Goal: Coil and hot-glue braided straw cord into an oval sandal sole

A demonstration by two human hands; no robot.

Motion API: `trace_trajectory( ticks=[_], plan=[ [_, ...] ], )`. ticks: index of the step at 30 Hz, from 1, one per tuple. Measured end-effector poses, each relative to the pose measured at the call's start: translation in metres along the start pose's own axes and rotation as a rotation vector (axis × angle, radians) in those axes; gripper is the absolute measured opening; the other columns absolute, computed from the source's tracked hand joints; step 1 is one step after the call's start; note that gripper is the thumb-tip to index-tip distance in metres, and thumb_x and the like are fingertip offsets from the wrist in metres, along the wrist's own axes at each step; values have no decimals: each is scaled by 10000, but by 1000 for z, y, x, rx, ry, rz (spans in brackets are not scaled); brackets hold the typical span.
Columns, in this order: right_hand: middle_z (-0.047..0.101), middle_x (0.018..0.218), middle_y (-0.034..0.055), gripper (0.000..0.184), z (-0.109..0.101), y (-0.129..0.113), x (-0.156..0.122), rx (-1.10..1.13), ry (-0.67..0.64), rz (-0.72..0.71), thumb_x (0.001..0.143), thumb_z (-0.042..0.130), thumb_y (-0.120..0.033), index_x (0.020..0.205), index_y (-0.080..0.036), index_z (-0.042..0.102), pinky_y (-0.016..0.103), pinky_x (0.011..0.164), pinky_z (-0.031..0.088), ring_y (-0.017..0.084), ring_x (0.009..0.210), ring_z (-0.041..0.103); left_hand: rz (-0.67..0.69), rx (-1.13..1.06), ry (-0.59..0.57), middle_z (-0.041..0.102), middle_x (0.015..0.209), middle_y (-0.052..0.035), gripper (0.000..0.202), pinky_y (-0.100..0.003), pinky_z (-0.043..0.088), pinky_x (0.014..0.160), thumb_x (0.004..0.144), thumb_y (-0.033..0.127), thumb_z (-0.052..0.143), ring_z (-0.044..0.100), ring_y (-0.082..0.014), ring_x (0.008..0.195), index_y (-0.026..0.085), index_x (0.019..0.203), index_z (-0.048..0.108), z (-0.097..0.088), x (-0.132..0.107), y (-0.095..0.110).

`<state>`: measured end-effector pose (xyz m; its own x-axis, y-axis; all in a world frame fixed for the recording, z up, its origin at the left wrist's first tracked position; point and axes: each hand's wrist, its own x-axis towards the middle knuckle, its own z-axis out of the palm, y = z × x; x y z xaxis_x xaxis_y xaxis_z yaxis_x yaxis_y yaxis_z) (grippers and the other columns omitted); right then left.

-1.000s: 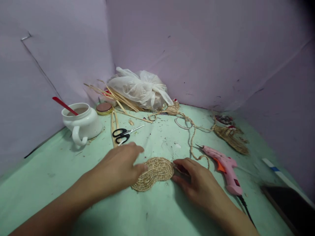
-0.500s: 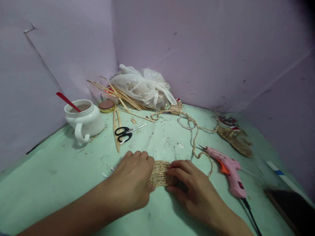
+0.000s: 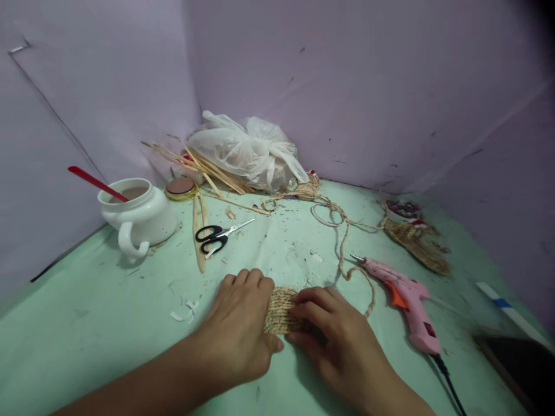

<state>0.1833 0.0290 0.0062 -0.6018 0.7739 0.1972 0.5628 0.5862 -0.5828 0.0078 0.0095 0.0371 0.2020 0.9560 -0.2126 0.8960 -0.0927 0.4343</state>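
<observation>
Between my two hands lies a flat piece of tan coiled twine (image 3: pixel 281 312), low on the green tabletop, its ends covered by my fingers. My left hand (image 3: pixel 240 329) is closed over its left end, with the thumb along the near edge. My right hand (image 3: pixel 333 329) grips the other end, fingers bent on top and thumb at the near side. A length of twine (image 3: pixel 347 254) trails from behind my right hand toward the back. To the right rests a pink glue gun (image 3: pixel 405 300), nozzle pointing left.
Black-handled scissors (image 3: pixel 219 236) lie beyond my left hand, beside pale straw strips (image 3: pixel 199 231). A white mug (image 3: pixel 141 216) holding a red stick (image 3: pixel 95 184) stands at left. A tied plastic bag (image 3: pixel 255 153) sits against the wall; a dark flat object (image 3: pixel 511 370) lies at right.
The view has shifted slightly, so the mug and scissors appear further left. Both hands stay on the twine piece; my left thumb now reaches further along its near edge.
</observation>
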Motion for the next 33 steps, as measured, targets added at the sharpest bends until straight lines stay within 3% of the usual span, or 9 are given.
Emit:
trace_trajectory(
  ticks=[5, 11, 17, 21, 30, 33],
  plan=[
    [637, 897, 60, 130, -1, -3, 1, -37, -14, 22, 742, 595, -133, 830, -203, 660, 365, 652, 475, 222, 799, 556, -34, -20, 23, 551, 995, -74, 341, -444, 358, 857, 662, 293, 636, 470, -279, 970, 184, 976, 559, 2, 1, 3],
    [646, 929, 61, 118, -4, -3, 0, -74, -40, 12, 755, 594, -156, 856, -195, 641, 390, 678, 477, 228, 806, 552, -33, -28, 99, 550, 1081, -84, 506, -437, 340, 900, 671, 313, 633, 462, -279, 1033, 182, 1138, 489, 11, 2, -1],
    [610, 1096, 91, 252, -3, -5, 1, -107, 19, -102, 756, 544, -100, 984, -185, 608, 416, 806, 442, 238, 955, 522, -48, -28, 63, 560, 1043, -78, 376, -445, 352, 887, 673, 274, 605, 478, -277, 1009, 190, 1031, 526, 7, -1, 2],
    [598, 1156, 75, 361, -1, -9, 2, -48, -38, -169, 729, 516, -58, 1061, -189, 570, 401, 916, 385, 216, 1052, 487, -18, -42, 95, 552, 1018, -78, 331, -456, 346, 893, 661, 252, 594, 468, -282, 1016, 189, 981, 533, 10, 0, -2],
    [573, 1256, 103, 313, 8, -8, 5, -245, -152, -186, 702, 507, -140, 1004, -169, 582, 452, 901, 398, 265, 1086, 530, -48, -139, 113, 523, 982, -88, 336, -444, 355, 886, 605, 138, 501, 451, -267, 971, 159, 936, 552, 14, -1, -4],
    [607, 1223, 84, 285, 15, -5, 7, -333, -104, -229, 712, 515, -147, 985, -179, 588, 422, 876, 427, 254, 1046, 571, -42, -152, 128, 523, 969, -88, 346, -455, 353, 884, 584, 123, 487, 450, -269, 959, 160, 922, 551, 16, 0, -4]
  ],
)
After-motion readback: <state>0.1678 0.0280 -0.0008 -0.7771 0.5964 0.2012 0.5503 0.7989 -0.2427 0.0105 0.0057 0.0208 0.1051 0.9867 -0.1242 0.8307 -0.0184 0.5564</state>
